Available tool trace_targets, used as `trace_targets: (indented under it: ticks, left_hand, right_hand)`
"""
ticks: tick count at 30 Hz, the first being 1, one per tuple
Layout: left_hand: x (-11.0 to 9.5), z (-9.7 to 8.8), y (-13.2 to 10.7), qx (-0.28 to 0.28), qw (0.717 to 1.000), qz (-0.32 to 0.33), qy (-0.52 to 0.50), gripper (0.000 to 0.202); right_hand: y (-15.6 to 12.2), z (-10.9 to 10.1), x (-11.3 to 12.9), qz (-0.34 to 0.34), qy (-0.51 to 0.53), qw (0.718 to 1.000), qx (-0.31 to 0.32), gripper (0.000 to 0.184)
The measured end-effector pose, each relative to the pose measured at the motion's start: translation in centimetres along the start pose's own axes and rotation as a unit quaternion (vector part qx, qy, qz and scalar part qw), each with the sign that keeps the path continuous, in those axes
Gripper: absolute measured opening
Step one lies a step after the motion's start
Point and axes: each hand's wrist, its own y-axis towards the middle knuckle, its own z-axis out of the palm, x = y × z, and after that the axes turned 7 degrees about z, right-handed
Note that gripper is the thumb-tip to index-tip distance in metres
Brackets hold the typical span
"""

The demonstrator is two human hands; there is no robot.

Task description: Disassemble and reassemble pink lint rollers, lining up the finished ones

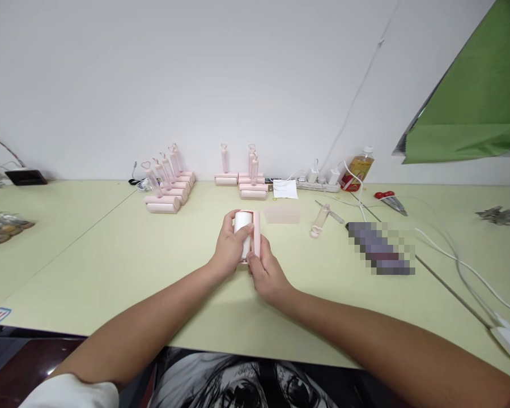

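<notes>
In front of me, above the table, both hands hold a pink lint roller head with a white sticky-paper roll (243, 219) in it. My left hand (228, 249) is closed around its left side, thumb pressed on the roll. Gripping the pink casing (257, 229) from the right and below is my right hand (270, 272), also closed. Part of the roll and the lower casing are hidden by fingers. Just beyond lies a translucent pink cover (283, 214). A clear pink handle (320, 220) rests to its right.
Several assembled pink lint rollers (162, 204) stand at the back left, others (254, 191) at the back middle. A power strip (318, 186), white paper (285, 189) and drink bottle (357, 170) sit by the wall. Right are red-handled pliers (391, 201), a blurred-out object (380, 249) and cables.
</notes>
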Motion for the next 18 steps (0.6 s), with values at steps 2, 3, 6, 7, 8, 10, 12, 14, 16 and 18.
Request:
trace_targets:
  ticks: [2, 3, 6, 7, 8, 10, 12, 14, 16, 18]
  left_hand:
    - [0.08, 0.00, -0.05, -0.003, 1.000, -0.004, -0.002, 0.042]
    - [0.07, 0.02, -0.09, -0.005, 1.000, -0.007, -0.001, 0.041]
    - [-0.10, 0.11, -0.23, -0.018, 1.000, -0.014, 0.004, 0.037]
    - [-0.16, 0.15, -0.26, -0.024, 1.000, -0.015, 0.007, 0.035]
    - [-0.20, 0.19, -0.29, -0.030, 0.999, -0.017, 0.009, 0.034]
    - [-0.17, 0.25, -0.32, -0.039, 0.999, -0.023, 0.012, 0.033]
    - [-0.01, 0.28, -0.33, -0.044, 0.999, -0.026, 0.009, 0.035]
    - [0.20, 0.29, -0.35, -0.046, 0.999, -0.025, 0.001, 0.036]
    - [0.36, 0.29, -0.37, -0.048, 0.999, -0.021, -0.002, 0.036]
    - [0.45, 0.29, -0.39, -0.055, 0.998, -0.016, 0.003, 0.036]
  right_hand:
    - [0.04, -0.01, -0.13, -0.006, 0.013, 1.000, 0.001, 0.045]
    - [0.04, -0.01, -0.16, -0.010, 0.018, 1.000, 0.003, 0.045]
    - [0.03, -0.04, -0.19, -0.015, 0.028, 0.999, 0.013, 0.046]
    - [0.02, -0.04, -0.19, -0.016, 0.030, 0.999, 0.016, 0.047]
    - [0.02, -0.05, -0.18, -0.017, 0.032, 0.999, 0.017, 0.047]
    - [0.02, -0.06, -0.19, -0.017, 0.033, 0.999, 0.015, 0.048]
    - [0.05, -0.07, -0.20, -0.017, 0.026, 0.999, 0.013, 0.049]
    - [0.07, -0.08, -0.20, -0.016, 0.018, 1.000, 0.013, 0.050]
    - [0.07, -0.10, -0.19, -0.016, 0.014, 1.000, 0.015, 0.051]
    - [0.05, -0.10, -0.15, -0.016, 0.014, 1.000, 0.018, 0.051]
